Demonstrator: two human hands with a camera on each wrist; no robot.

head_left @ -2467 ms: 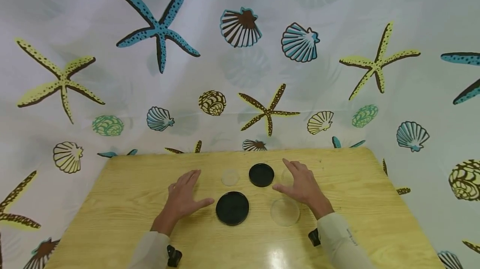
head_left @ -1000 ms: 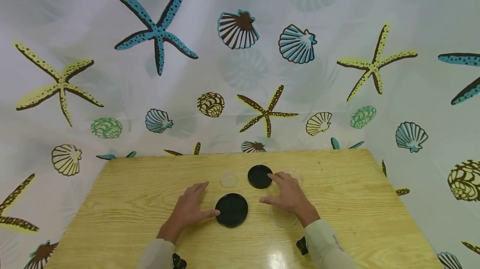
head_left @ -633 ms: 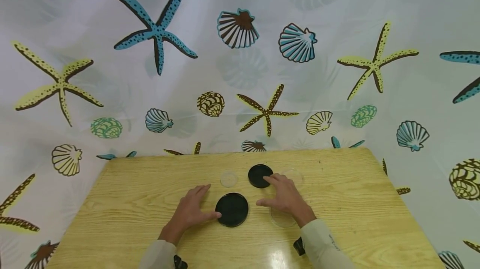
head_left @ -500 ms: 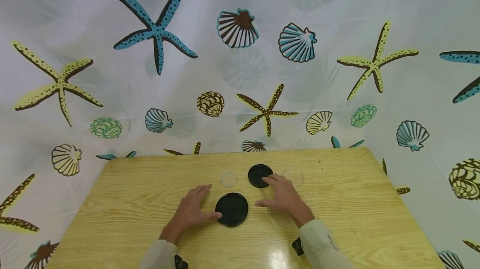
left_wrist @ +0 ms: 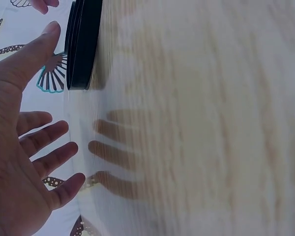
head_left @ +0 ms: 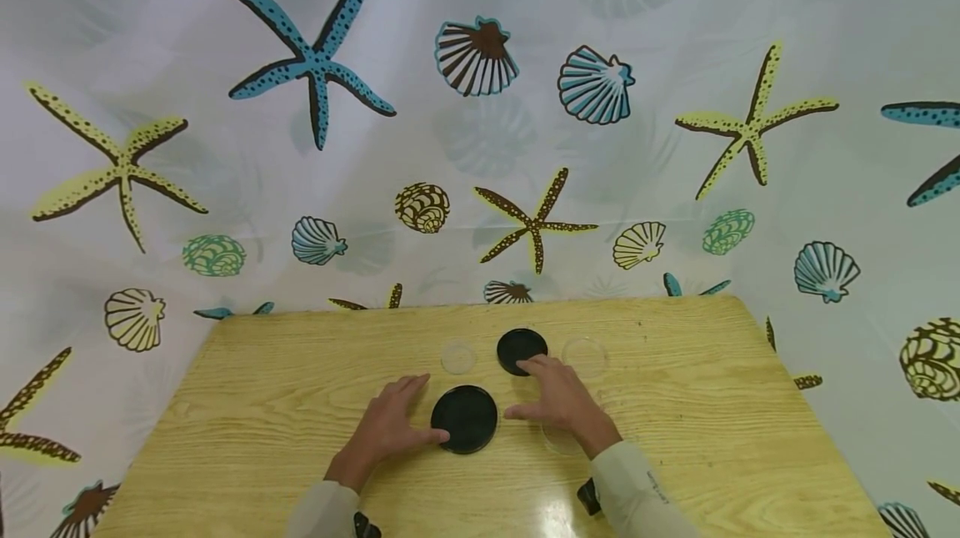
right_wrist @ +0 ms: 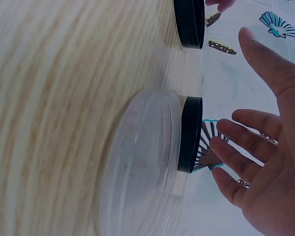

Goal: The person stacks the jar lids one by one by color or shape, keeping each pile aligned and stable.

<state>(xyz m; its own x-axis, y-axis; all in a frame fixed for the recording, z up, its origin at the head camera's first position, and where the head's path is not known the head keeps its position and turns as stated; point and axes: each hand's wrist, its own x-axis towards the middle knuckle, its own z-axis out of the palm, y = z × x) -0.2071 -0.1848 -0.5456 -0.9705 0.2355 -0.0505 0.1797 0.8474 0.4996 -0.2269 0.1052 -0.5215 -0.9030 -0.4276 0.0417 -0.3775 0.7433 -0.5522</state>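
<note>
My left hand (head_left: pixel 393 421) hovers with spread fingers left of a large black round lid-like disc (head_left: pixel 468 417). Its thumb overlaps the disc's near-left rim in the head view; the left wrist view shows layered edges on the black disc (left_wrist: pixel 82 49), beside the thumb. On the other side, my right hand (head_left: pixel 561 396) also has spread fingers and an empty palm. Its fingertips overlap the front of a smaller black disc (head_left: pixel 520 348). Under this hand lies a large clear round dish-like piece (head_left: pixel 561 439), partly hidden; the right wrist view shows its clear rim (right_wrist: pixel 137 167) close up.
A small clear disc (head_left: pixel 458 357) lies behind the large black one, and another clear disc (head_left: pixel 588 354) sits right of the smaller black one. The wooden table (head_left: pixel 712 404) ends at a white curtain (head_left: pixel 375 163) printed with starfish and shells.
Both hands have come inward toward the large black disc, the right one moving left and slightly nearer me. The discs stay where they were.
</note>
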